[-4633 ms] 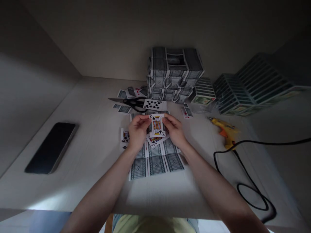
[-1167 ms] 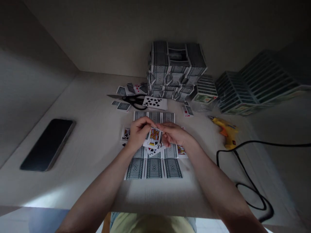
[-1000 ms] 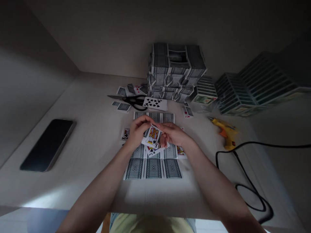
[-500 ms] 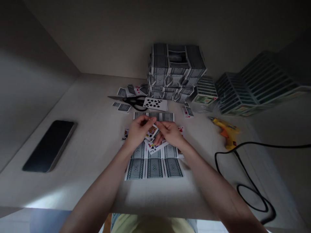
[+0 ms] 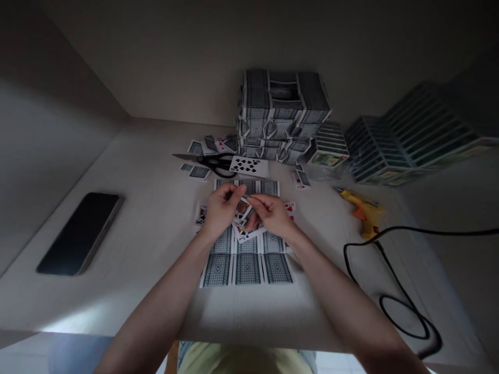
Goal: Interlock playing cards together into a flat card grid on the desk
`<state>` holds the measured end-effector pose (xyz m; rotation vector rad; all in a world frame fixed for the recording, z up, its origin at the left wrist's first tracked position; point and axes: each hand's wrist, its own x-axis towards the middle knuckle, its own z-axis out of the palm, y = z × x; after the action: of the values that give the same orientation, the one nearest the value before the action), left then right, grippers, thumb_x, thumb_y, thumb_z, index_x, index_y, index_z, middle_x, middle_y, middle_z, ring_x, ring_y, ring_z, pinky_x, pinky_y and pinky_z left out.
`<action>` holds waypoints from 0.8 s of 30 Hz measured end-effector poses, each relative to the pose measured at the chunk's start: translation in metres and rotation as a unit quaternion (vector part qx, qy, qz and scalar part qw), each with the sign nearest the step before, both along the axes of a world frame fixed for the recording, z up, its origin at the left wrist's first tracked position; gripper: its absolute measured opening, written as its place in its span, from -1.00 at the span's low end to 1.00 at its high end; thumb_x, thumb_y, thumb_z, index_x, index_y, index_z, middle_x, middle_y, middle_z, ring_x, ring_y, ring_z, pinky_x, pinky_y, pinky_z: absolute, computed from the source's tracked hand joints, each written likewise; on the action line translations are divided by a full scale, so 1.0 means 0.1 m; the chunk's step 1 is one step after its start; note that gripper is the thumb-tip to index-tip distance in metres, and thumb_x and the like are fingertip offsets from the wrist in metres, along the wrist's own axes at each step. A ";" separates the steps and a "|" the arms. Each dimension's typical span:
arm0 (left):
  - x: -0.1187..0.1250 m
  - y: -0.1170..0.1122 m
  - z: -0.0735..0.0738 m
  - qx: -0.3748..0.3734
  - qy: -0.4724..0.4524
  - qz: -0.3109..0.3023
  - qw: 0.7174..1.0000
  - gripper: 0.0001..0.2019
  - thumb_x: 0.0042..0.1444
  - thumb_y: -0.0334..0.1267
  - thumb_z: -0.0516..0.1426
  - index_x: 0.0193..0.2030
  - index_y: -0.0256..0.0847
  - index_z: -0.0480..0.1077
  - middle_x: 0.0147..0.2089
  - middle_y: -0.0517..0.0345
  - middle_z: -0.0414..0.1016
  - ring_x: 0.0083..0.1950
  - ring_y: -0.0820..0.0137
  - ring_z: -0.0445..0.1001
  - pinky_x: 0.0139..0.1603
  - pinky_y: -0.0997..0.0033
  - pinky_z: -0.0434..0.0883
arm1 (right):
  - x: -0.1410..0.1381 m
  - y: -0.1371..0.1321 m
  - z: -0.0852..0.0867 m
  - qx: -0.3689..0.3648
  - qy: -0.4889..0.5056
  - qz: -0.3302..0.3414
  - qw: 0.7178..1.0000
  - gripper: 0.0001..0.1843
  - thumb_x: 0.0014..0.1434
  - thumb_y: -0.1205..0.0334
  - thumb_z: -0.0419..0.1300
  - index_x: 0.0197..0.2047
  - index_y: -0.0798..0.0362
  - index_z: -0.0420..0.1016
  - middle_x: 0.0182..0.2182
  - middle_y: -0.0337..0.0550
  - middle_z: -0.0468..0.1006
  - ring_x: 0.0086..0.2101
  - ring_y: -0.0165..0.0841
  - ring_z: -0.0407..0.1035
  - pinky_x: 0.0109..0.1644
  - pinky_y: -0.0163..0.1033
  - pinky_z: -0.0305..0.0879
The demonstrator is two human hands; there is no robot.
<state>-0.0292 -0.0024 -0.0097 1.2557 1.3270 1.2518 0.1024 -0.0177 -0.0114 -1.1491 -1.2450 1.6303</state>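
My left hand (image 5: 220, 213) and my right hand (image 5: 271, 215) meet over the middle of a grid of face-down cards (image 5: 246, 267) on a pale desk (image 5: 148, 228). Both pinch one face card, a king of spades (image 5: 242, 209), which is bent or folded between the fingers. Under it lies another face-up court card (image 5: 244, 235). More face-up cards peek out at the left (image 5: 201, 214) and right (image 5: 290, 208) of my hands.
Black scissors (image 5: 212, 161) and a face-up spade card (image 5: 249, 166) lie behind the grid. A stacked card structure (image 5: 283, 117) stands at the back; card packs (image 5: 405, 140) at the right. A yellow glue gun (image 5: 362, 210) with black cord (image 5: 390, 291) lies right, a phone (image 5: 80, 232) left.
The king card was held flat and upright at first. Since then my hands have come closer together and tilted and bent it, so less of its face shows.
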 end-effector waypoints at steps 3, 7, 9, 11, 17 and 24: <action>-0.01 0.00 0.01 -0.014 -0.033 -0.006 0.999 -0.66 -0.04 -0.03 0.20 -0.61 -0.22 0.27 -0.63 0.31 0.18 -0.58 0.55 0.14 -0.55 0.51 0.10 | -0.01 -0.02 -0.02 0.034 -0.018 -0.021 0.999 -0.65 0.11 -0.04 0.09 -0.25 0.08 0.43 -0.81 -0.40 0.40 -0.76 -0.46 0.34 -0.67 -0.43 0.24; -0.02 0.00 -0.01 -0.044 -0.113 -0.022 0.992 -0.64 -0.09 -0.01 0.23 -0.60 -0.22 0.25 -0.63 0.33 0.17 -0.60 0.57 0.12 -0.58 0.52 0.09 | -0.01 -0.04 -0.04 0.062 -0.028 -0.028 0.997 -0.70 0.13 0.03 0.09 -0.24 0.07 0.46 -0.80 -0.40 0.40 -0.75 -0.47 0.33 -0.68 -0.44 0.20; -0.02 0.00 -0.01 -0.048 -0.128 -0.024 0.990 -0.64 -0.08 -0.02 0.23 -0.60 -0.22 0.24 -0.64 0.33 0.16 -0.61 0.57 0.11 -0.58 0.52 0.10 | 0.00 -0.03 -0.03 0.058 -0.022 -0.021 0.998 -0.70 0.13 0.03 0.09 -0.22 0.08 0.46 -0.80 -0.40 0.41 -0.75 -0.47 0.34 -0.66 -0.44 0.21; -0.01 -0.01 -0.01 -0.027 -0.099 -0.012 0.995 -0.66 -0.05 -0.04 0.21 -0.60 -0.22 0.24 -0.64 0.33 0.15 -0.60 0.57 0.11 -0.57 0.52 0.10 | 0.02 -0.03 -0.02 0.042 -0.011 -0.005 0.999 -0.68 0.14 0.00 0.08 -0.23 0.08 0.44 -0.78 -0.37 0.43 -0.73 -0.46 0.36 -0.63 -0.42 0.27; 0.02 -0.07 -0.01 0.098 0.095 0.048 0.989 -0.74 0.06 -0.16 0.15 -0.56 -0.20 0.27 -0.58 0.28 0.23 -0.50 0.50 0.20 -0.44 0.48 0.17 | 0.07 0.00 0.05 -0.003 0.026 0.036 0.999 -0.63 0.09 -0.09 0.12 -0.37 0.08 0.39 -0.73 -0.30 0.49 -0.68 -0.41 0.43 -0.61 -0.40 0.33; -0.02 -0.09 -0.04 0.232 0.249 0.040 0.939 -0.76 0.08 -0.22 0.13 -0.54 -0.20 0.21 -0.52 0.23 0.26 -0.41 0.46 0.28 -0.34 0.45 0.19 | 0.03 -0.01 0.01 0.030 0.003 0.001 1.000 -0.63 0.11 -0.06 0.11 -0.47 0.09 0.37 -0.79 -0.33 0.44 -0.74 -0.47 0.36 -0.66 -0.44 0.27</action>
<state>-0.0311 -0.0116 -0.0137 1.9686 1.4894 1.4106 0.1053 -0.0184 -0.0107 -1.1074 -1.2824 1.5859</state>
